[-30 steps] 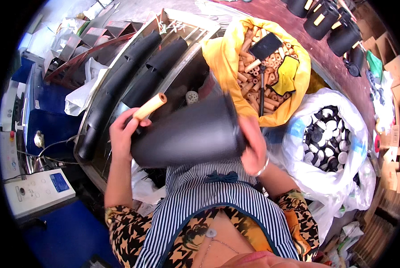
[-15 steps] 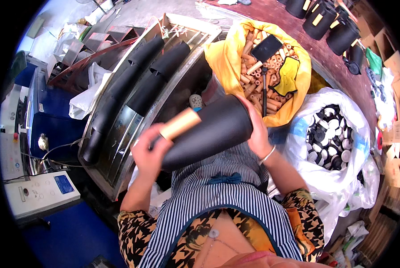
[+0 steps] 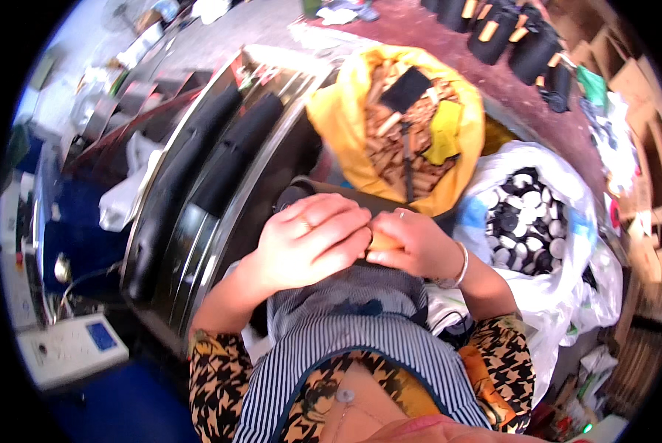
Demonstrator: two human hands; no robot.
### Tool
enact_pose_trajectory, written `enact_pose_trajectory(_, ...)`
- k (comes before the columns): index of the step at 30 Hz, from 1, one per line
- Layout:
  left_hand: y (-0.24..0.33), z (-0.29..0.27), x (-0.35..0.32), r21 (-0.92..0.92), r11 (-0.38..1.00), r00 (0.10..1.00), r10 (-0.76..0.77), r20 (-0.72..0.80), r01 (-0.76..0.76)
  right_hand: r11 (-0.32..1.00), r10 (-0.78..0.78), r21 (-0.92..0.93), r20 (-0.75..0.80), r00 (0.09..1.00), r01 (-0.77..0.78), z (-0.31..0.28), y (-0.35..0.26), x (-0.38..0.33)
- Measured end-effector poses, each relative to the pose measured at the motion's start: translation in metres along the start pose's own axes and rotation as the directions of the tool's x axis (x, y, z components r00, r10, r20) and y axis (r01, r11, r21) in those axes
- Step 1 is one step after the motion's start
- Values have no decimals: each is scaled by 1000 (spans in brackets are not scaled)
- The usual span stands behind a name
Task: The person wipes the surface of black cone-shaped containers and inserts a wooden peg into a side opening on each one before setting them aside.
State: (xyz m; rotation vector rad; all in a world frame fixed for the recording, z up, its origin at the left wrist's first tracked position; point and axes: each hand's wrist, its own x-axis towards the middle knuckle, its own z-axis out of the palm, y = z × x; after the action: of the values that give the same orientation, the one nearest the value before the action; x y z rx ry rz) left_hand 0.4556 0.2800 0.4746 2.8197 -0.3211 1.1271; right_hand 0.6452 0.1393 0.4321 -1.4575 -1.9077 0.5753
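My two hands meet in front of my apron, over a black tapered vessel (image 3: 364, 196) that they largely hide. Between them shows the end of a light wooden handle (image 3: 385, 241). My right hand (image 3: 419, 242) pinches this handle between thumb and fingers. From the other side my left hand (image 3: 312, 240) is closed, its fingers bent together and their tips against the handle. What lies under the left palm is hidden. A rounded black part (image 3: 294, 193) shows just beyond the left hand. Motion blurs the picture somewhat.
Ahead stands a yellow sack (image 3: 329, 111) of wooden handles, with a phone (image 3: 406, 89) on top. A white bag (image 3: 493, 166) of black and white round caps is at the right. Black tapered vessels (image 3: 172, 181) line a metal trough at the left; more stand far right.
The wooden handle has come from my left hand's raised hold to between both hands. The vessel has turned and dropped lower, and my right hand has left its wide end for the handle.
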Motion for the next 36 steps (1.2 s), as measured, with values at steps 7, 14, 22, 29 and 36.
enact_pose_trajectory(7, -31, 53, -78, 56, 729, 724, -684, 84, 682, 876, 479, 412, -692, 539, -250, -151, 76, -62)
enact_pose_trajectory(14, 11, 118, -159, 231, 682, 633, -731, 256, 694, 905, 229, 67, -908, 350, -420, -224, 245, -40)
enact_pose_trajectory(22, -1, 104, -167, 192, 579, 532, -810, 247, 793, 956, 210, 137, -937, 278, -258, -230, 377, 64)
enact_pose_trajectory(29, -15, 109, -159, 105, 568, 540, -814, 213, 816, 836, 337, 221, -929, 153, -502, -276, 441, 94)
enact_pose_trajectory(36, -9, 108, -175, 61, 597, 585, -798, 148, 800, 667, 531, 60, -738, 416, -743, -223, 462, 88)
